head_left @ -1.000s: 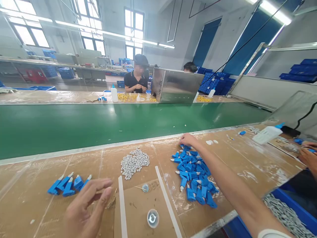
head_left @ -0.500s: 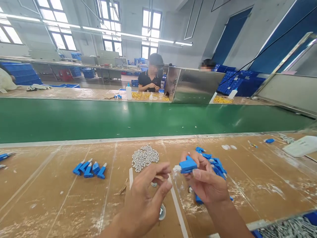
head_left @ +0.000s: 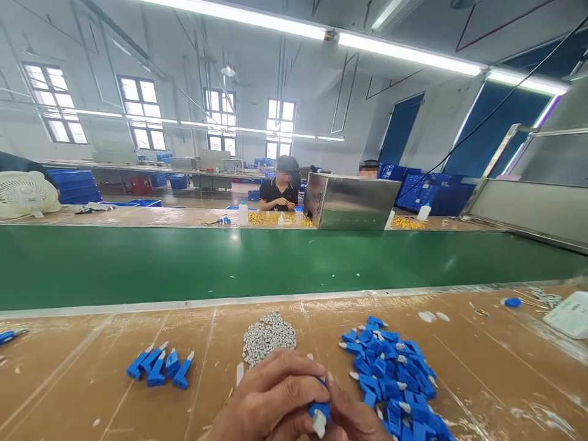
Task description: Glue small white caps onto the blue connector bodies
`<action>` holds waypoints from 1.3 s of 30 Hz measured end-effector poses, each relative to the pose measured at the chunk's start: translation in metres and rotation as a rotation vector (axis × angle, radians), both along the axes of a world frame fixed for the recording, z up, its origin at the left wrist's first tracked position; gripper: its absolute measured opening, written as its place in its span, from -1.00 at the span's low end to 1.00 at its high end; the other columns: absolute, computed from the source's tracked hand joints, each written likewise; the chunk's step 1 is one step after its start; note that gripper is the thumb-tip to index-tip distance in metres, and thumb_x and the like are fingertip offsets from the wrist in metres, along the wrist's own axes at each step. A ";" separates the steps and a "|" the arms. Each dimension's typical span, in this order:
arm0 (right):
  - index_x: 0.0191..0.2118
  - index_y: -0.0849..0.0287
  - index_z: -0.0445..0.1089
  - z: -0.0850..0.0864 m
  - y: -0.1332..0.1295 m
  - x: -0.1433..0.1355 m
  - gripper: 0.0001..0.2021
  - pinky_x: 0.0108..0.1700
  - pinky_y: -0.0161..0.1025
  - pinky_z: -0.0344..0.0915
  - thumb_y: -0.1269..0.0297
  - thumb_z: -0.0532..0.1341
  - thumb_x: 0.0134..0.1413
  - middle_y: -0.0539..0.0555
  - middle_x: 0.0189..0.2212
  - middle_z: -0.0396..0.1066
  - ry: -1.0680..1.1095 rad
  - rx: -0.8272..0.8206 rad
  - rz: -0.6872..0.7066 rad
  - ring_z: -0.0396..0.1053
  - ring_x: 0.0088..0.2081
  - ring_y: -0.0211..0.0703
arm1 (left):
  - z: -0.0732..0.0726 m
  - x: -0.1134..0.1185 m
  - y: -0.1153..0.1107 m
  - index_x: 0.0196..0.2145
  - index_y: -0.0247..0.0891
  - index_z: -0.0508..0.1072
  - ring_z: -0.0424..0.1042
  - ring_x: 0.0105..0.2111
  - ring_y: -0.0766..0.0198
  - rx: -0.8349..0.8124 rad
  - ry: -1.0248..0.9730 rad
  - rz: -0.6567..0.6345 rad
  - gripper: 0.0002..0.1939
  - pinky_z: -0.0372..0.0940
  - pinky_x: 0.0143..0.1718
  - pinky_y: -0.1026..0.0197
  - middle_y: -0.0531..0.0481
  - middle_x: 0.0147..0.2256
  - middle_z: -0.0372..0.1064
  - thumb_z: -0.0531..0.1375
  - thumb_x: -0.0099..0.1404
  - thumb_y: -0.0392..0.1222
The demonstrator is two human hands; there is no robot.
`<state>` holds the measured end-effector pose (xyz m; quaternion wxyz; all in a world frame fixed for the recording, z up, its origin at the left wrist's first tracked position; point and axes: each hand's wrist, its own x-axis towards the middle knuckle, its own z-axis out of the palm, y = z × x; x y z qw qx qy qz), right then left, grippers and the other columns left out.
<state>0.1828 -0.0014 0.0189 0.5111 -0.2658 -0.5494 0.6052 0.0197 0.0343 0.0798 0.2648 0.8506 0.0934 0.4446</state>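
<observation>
Close in front of me, at the bottom middle, a small blue plastic part (head_left: pixel 318 409) with a whitish tip is held between both hands. My left hand (head_left: pixel 275 395) curls its fingers over it from the left. My right hand (head_left: pixel 353 411) grips it from the right, its fingers partly hidden. Just beyond my left hand lies a pile of small grey pieces (head_left: pixel 269 337). A heap of similar blue parts (head_left: pixel 390 373) with white tips spreads to the right of my right hand. Several more blue parts (head_left: pixel 158 365) lie in a group on the left.
Behind the brown worktop (head_left: pixel 68 367) runs a green conveyor belt (head_left: pixel 138 260). Across it, a person (head_left: pixel 279 190) sits by yellow pieces (head_left: pixel 264 218), a white bottle (head_left: pixel 243 213) and a metal box (head_left: pixel 356 202). A white fan (head_left: pixel 27 193) stands far left; a white tray (head_left: pixel 569 315) lies right.
My hands have come together and lower; the left hand, empty before, now closes on the blue part in the right. The view has tilted up, and the blue heap shows more fully.
</observation>
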 end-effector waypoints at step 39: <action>-0.05 0.07 0.54 -0.052 -0.047 0.029 -0.80 -0.36 -0.24 0.16 0.21 0.24 0.28 -0.01 -0.35 0.25 -0.779 0.008 -0.329 0.16 -0.47 -0.24 | -0.095 -0.023 -0.039 -0.25 -0.40 0.54 0.47 -0.34 0.39 -1.655 -0.571 -0.021 -0.81 0.35 -0.40 0.48 -0.09 -0.32 0.46 0.30 0.31 -0.17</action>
